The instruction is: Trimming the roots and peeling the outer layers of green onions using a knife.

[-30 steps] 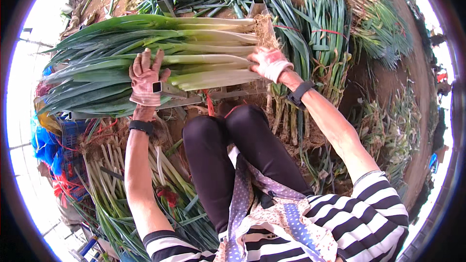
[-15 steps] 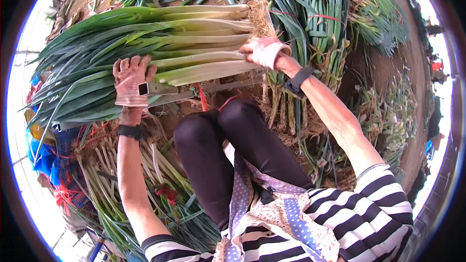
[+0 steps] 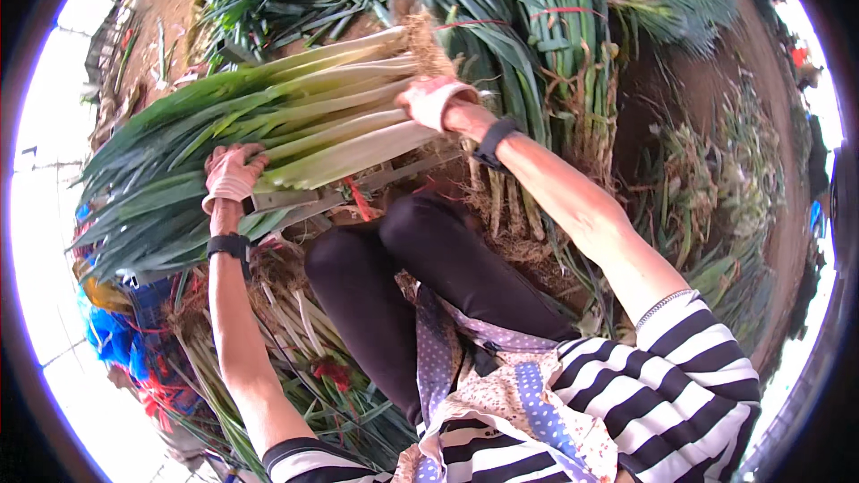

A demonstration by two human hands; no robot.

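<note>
A thick bundle of long leeks point(image 3: 295, 125) lies across a metal frame point(image 3: 313, 201) in front of my knees, white stalks and roots to the right, green leaves to the left. My left hand point(image 3: 231, 174), in a pale glove, grips the bundle's underside near its middle. My right hand point(image 3: 436, 100), also gloved, clasps the white root end from the near side. Both wrists wear dark bands.
More tied leek bundles point(image 3: 555, 54) stand upright behind and to the right. Loose leeks and trimmings point(image 3: 268, 340) lie at my left leg. A blue bag point(image 3: 112, 340) sits at the far left. Bare soil point(image 3: 680, 107) shows on the right.
The bundle has tilted, its root end rising up and to the right. My left hand slid from on top of the stalks to under them. My right hand stayed on the root end.
</note>
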